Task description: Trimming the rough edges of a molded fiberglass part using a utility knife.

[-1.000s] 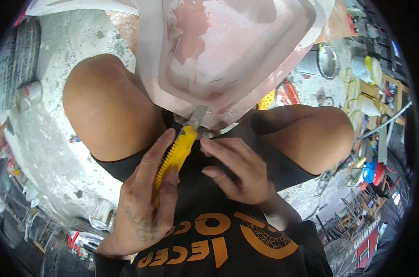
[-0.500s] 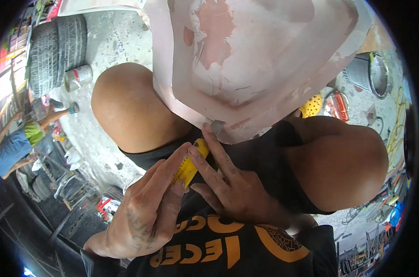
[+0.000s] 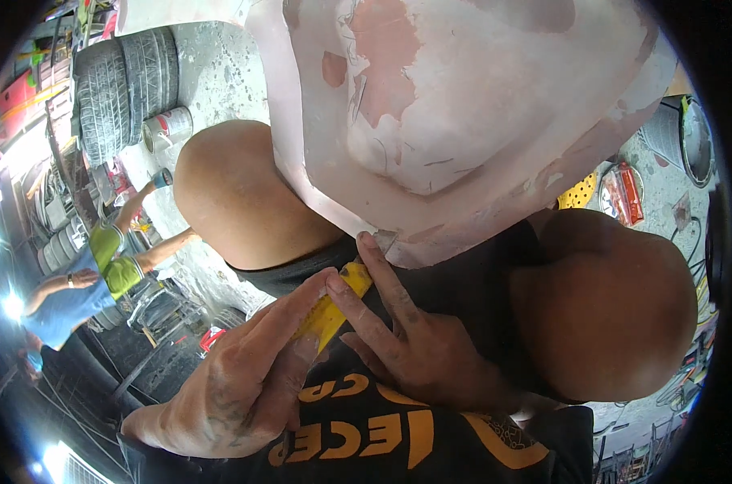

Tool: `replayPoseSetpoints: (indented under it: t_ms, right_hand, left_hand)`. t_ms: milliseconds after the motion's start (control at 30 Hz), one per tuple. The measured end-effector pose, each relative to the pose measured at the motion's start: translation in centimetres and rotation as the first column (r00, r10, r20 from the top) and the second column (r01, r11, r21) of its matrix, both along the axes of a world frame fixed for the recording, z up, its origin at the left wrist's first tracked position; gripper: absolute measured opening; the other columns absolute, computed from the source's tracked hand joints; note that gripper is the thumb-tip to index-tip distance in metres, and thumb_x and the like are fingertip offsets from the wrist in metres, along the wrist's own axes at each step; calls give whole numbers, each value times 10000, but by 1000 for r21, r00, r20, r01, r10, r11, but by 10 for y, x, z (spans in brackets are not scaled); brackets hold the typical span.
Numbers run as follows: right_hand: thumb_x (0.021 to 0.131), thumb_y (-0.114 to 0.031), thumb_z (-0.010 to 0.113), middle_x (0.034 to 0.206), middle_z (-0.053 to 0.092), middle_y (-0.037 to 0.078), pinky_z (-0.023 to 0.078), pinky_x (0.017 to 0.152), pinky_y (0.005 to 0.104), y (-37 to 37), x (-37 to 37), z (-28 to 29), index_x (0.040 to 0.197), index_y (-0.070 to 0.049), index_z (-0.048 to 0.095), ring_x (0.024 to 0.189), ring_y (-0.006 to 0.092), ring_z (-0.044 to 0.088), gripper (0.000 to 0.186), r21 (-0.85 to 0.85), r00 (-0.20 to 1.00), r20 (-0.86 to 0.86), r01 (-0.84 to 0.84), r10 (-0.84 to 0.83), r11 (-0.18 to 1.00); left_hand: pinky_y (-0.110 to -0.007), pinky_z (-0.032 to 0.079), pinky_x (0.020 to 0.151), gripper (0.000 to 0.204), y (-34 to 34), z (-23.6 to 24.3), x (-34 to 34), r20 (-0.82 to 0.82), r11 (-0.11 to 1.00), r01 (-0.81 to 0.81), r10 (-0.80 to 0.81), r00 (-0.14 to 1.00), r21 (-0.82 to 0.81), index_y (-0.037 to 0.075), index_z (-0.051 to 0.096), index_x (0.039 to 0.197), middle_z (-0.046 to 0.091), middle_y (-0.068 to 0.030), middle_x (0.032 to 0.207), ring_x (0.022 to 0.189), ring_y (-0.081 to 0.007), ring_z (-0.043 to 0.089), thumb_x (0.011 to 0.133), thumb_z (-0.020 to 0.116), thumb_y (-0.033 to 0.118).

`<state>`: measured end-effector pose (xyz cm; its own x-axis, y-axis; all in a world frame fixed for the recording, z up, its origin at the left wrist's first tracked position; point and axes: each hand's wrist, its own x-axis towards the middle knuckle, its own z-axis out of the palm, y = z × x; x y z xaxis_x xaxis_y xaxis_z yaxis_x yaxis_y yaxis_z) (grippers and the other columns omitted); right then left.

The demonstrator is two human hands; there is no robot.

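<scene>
My left hand [image 3: 241, 375] is closed around a yellow handheld tool [image 3: 330, 316], long and narrow; its exact kind is unclear. The tool slants up to the right, its upper end beside the fingers of my right hand [image 3: 414, 339]. Those fingers are stretched and spread: the index fingertip reaches the lower edge of a large pale pink-white moulded panel [image 3: 479, 121], and the middle finger lies against the tool. At that edge, beside the index fingertip, a small grey patch [image 3: 384, 239] shows. The panel, marked with pinkish patches and dark scratches, lies between my bent knees.
Stacked tyres [image 3: 124, 89] and a paint can [image 3: 168, 129] stand at the far left. Another person [image 3: 87, 274] is on the left. At the right are a yellow perforated clog [image 3: 577, 192], a round container with a red packet [image 3: 624, 194] and a grey bucket [image 3: 677, 137].
The view has shifted, so the panel, knees and hands appear slightly lower. My hands keep nearly the same hold. At left, the other person appears farther into view.
</scene>
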<state>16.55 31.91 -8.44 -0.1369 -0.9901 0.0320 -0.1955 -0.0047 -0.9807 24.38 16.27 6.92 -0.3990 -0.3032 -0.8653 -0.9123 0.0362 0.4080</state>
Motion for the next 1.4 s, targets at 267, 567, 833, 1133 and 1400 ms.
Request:
replayPoseSetpoints:
  t_ms: [267,567,833,1133,1400]
  right_hand:
    - [940,-217,736,1513,482,325,555,534,236,3,-2,-2,1509,-93,530,815,201,750,618,58,999,-25,-24,26,998]
    - [948,-218,728,1537,460,308,578,567,247,2,-8,2,1505,-96,537,902,229,755,602,64,999,-29,-40,42,997]
    - [938,-251,710,1520,426,392,591,632,240,6,-6,-5,1520,-18,492,968,238,757,663,-30,1000,-21,-13,12,999]
    - [928,-237,728,1534,417,382,605,658,261,9,-9,-3,1526,-13,481,910,197,741,685,1,999,-36,-36,36,999]
    - [959,-233,696,1536,411,382,606,621,272,9,-9,-5,1532,-21,473,951,242,741,649,-7,1000,9,9,-9,1000]
  left_hand:
    - [-236,541,556,487,-6,-4,-2,49,995,-35,31,998,90,-63,367,1548,692,-188,1055,624,-111,663,1075,450,20]
    - [-242,568,712,475,-8,0,-7,101,988,-77,64,993,133,-88,366,1537,617,-207,1152,887,-169,689,1073,402,1]
    - [-239,551,517,493,-1,1,-7,123,966,-191,170,978,175,-75,317,1555,664,-184,1017,615,-137,677,1085,421,34]
    - [-234,526,510,518,4,0,-17,219,920,-345,303,927,188,-20,305,1581,705,-157,958,560,-126,671,1094,461,64]
    - [-237,521,526,528,11,-2,-17,243,886,-414,363,900,208,-12,267,1596,678,-146,965,567,-116,638,1105,436,82]
